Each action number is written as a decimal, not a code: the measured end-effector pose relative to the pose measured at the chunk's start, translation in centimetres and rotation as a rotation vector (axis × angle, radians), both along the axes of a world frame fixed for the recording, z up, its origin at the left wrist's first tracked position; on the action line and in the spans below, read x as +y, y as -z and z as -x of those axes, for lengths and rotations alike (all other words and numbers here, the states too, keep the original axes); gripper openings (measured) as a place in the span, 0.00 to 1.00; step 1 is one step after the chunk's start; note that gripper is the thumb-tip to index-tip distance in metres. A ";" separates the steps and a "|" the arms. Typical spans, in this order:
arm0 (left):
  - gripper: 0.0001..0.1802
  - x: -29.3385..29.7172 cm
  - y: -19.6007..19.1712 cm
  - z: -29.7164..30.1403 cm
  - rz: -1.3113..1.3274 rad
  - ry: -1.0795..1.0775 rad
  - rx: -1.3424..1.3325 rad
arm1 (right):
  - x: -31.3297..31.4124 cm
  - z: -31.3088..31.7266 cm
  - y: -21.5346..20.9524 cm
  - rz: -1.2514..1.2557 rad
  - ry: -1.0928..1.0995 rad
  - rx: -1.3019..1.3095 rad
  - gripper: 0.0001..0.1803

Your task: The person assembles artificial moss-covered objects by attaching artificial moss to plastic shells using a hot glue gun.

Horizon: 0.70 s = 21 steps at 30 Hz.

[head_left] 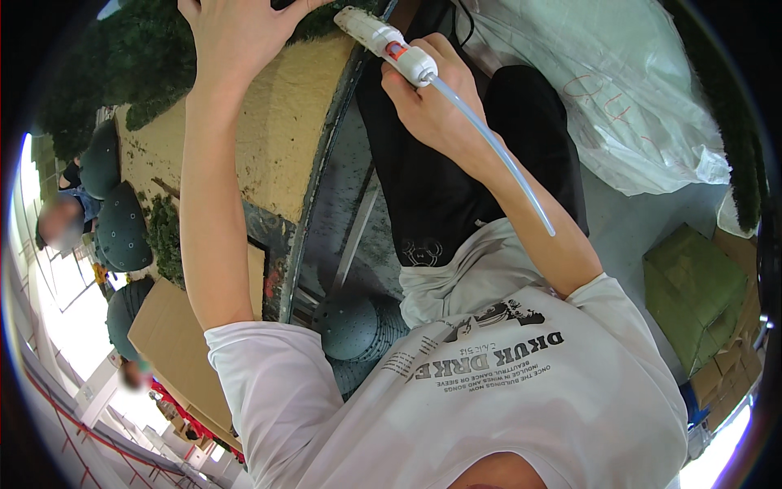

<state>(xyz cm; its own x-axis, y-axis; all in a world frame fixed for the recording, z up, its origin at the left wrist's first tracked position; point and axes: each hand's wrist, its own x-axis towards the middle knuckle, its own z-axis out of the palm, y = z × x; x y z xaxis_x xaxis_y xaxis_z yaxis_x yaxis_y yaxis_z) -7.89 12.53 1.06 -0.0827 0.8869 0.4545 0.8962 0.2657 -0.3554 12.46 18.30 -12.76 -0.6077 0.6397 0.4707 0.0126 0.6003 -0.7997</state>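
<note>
A white hot glue gun (380,39) is gripped in my right hand (436,102), with a small red-orange part on its side. From its back end a long translucent glue stick (497,147) runs out over my right forearm. The gun's dirty tip points up and left, close to dark green artificial foliage (314,24). My left hand (240,37) reaches over the table to the upper edge of the view. Its thumb and an outer finger spread apart, beside something dark; the fingertips are cut off, so any contact is hidden.
The tan worktop (285,122) has a dark metal edge. Dark perforated domes (124,228) stand along its left side, near a cardboard sheet (175,342). More stacked domes (354,326) sit by my waist. At right lie a white plastic sack (619,90) and a green box (692,289). People are at far left.
</note>
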 end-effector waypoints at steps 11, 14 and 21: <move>0.42 1.1 -1.0 1.5 -0.006 0.101 0.063 | -2.2 -1.8 -2.7 -0.038 -0.070 -0.101 0.12; 0.45 -1.0 -1.2 1.1 0.016 -0.035 0.061 | -5.4 -1.2 -3.9 -0.127 -0.339 -0.217 0.16; 0.45 -0.5 -3.0 -2.2 0.066 0.011 -0.031 | -7.4 6.0 -5.4 -0.325 -0.641 -0.571 0.44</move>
<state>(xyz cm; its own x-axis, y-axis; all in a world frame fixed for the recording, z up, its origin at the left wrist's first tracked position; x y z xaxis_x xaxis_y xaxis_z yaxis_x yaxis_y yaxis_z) -5.67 12.00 4.07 -0.0858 0.9157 0.3925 0.9096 0.2327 -0.3442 6.51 10.88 -7.38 -0.9961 -0.0115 0.0876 -0.0592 0.8231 -0.5649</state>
